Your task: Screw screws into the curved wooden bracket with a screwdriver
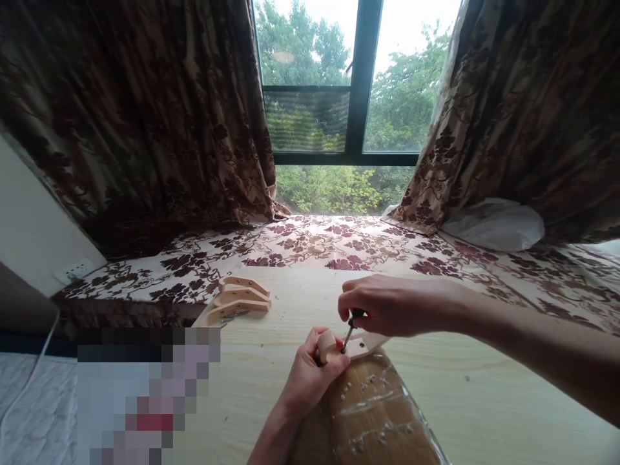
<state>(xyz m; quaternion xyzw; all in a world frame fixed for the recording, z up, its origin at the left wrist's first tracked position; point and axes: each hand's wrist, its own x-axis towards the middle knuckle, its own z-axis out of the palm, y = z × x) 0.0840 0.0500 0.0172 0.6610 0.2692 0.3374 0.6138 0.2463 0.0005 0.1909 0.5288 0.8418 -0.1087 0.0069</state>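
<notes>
My right hand (387, 305) is closed around the dark handle of a screwdriver (348, 334). Its metal shaft slants down, with the tip at a pale wooden piece (356, 349). This piece has a rounded, curved end and a flat part with a dark hole. My left hand (310, 371) grips the rounded end, thumb beside the screwdriver tip; whether a screw sits under the tip is hidden. Below both hands lies a brown taped cardboard box (358, 413), and several small screws (371, 381) are scattered on its top.
Several similar curved wooden pieces (242, 300) with dark holes stand on the pale wooden table (484, 387) at the left. Beyond it is a flower-patterned window seat (310, 242) with a white plastic bag (496, 225). Patterned curtains (194, 116) flank the window. A blurred patch covers the lower left.
</notes>
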